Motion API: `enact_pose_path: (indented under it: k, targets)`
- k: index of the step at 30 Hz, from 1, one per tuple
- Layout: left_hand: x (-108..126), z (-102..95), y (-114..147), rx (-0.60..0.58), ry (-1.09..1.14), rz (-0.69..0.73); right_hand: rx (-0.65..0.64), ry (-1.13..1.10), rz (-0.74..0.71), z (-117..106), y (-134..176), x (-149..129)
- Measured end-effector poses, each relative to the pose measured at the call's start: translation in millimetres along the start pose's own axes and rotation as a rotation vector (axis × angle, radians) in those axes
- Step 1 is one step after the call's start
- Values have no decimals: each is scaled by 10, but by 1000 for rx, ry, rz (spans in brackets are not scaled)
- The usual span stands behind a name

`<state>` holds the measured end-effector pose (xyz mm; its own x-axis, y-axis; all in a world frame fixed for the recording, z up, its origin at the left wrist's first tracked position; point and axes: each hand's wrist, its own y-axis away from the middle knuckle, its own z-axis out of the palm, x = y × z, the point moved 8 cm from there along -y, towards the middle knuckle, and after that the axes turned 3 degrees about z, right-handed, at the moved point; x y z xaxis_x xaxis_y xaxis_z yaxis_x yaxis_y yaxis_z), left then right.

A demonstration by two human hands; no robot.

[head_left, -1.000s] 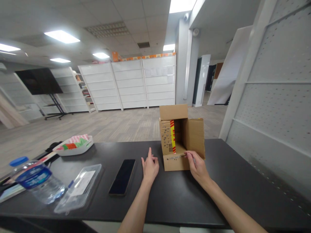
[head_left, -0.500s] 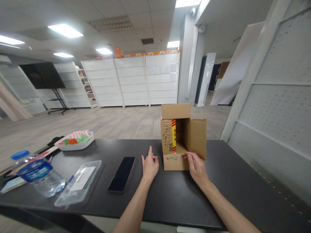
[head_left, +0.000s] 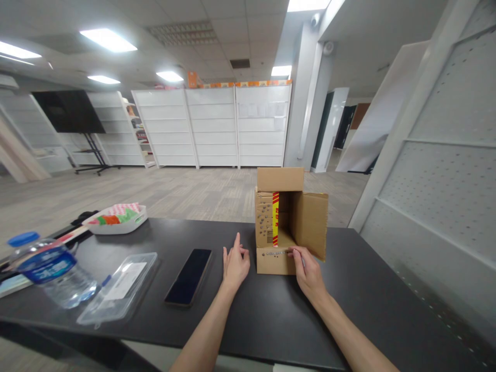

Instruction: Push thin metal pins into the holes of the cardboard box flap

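Note:
An open cardboard box stands on the black table with its opening toward me and a yellow-and-red tape strip down its left flap. Along its lower flap runs a row of small shiny marks, and dark spots dot the left flap. My right hand is at that lower flap, fingers pinched around a slim pen-like object mostly hidden by them. Left of the box, my left hand hovers at or rests on the tabletop, its index finger stretched out and the others partly curled, holding nothing visible.
Left of my left hand lies a phone. Farther left are a clear plastic case, a water bottle and a white basket with colourful packets. A perforated panel borders the right side.
The view has shifted slightly. My right hand's fingertips have moved a little left along the lower flap. My left hand keeps nearly the same pose beside the box.

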<state>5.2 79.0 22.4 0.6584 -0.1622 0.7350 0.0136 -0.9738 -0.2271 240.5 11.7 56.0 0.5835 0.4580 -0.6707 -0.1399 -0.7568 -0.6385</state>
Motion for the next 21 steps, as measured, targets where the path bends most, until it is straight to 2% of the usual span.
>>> enact_pose_path:
  k: [21]
  targets:
    - [43,-25,38,-12,-22,15,-28,53,-95,51,-15,-51]
